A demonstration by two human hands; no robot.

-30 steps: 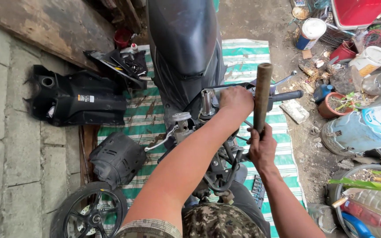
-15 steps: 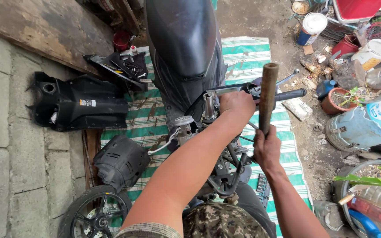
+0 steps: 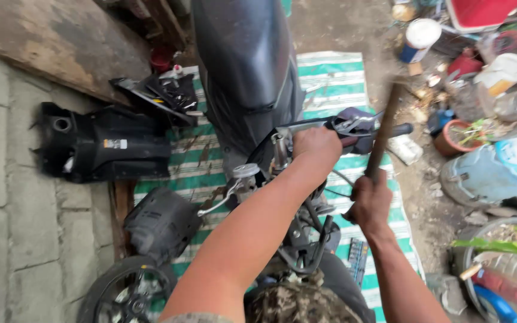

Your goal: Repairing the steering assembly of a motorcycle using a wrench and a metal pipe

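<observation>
The left hand (image 3: 315, 146) is closed around the handlebar (image 3: 306, 128) of a stripped scooter, near the steering stem. The right hand (image 3: 371, 200) grips the lower end of a long brown bar (image 3: 383, 134), which stands nearly upright just beside the right grip (image 3: 399, 128) and brake lever (image 3: 360, 122). The bar is motion-blurred, so its head cannot be made out — it is probably a wooden handle or a rusted rod.

Hazards, as judged from this position:
- The left knuckles sit close to the bar's path; a glancing blow could strike them.
- The brake lever is thin cast metal and could bend or snap under a stray hit.
- The scooter rests on a green-and-white striped woven mat (image 3: 336, 72) — smooth fabric on which it could shift.

Materials: the front fairing (image 3: 246, 66) is glossy, curved black plastic; a detached matte black body panel (image 3: 106, 143) lies at the left on grey concrete pavers (image 3: 7, 227).
</observation>
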